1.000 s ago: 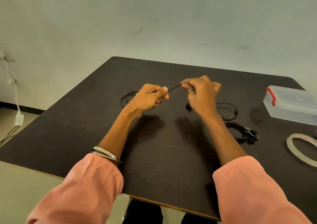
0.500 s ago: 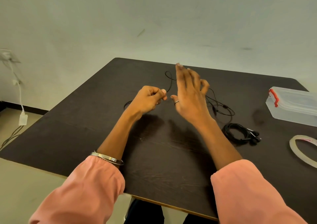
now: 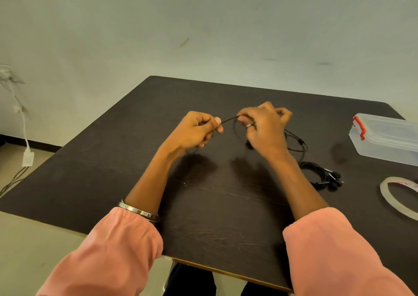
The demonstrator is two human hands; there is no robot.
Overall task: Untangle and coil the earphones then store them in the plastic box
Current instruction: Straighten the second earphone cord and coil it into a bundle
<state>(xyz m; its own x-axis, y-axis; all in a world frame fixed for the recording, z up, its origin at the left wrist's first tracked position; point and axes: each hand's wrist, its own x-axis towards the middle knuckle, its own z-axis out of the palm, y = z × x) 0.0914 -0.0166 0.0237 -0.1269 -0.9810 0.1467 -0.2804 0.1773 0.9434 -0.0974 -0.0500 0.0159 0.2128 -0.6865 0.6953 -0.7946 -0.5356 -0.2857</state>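
Both hands are raised over the middle of the dark table, pinching one thin black earphone cord stretched taut between them. My left hand grips one end in a closed fist. My right hand, with a ring on one finger, pinches the other side; loose loops of the same cord trail onto the table behind it. A second pair of black earphones lies coiled to the right. The clear plastic box with a red latch stands lidded at the far right.
A roll of clear tape lies flat at the right edge, in front of the box. A white charger and cables hang by the wall at the left, off the table. The table's front edge is near my body.
My right hand, which was open with fingers spread half a second ago, has closed back onto the cord near my left hand. The cord is pulled taut again.
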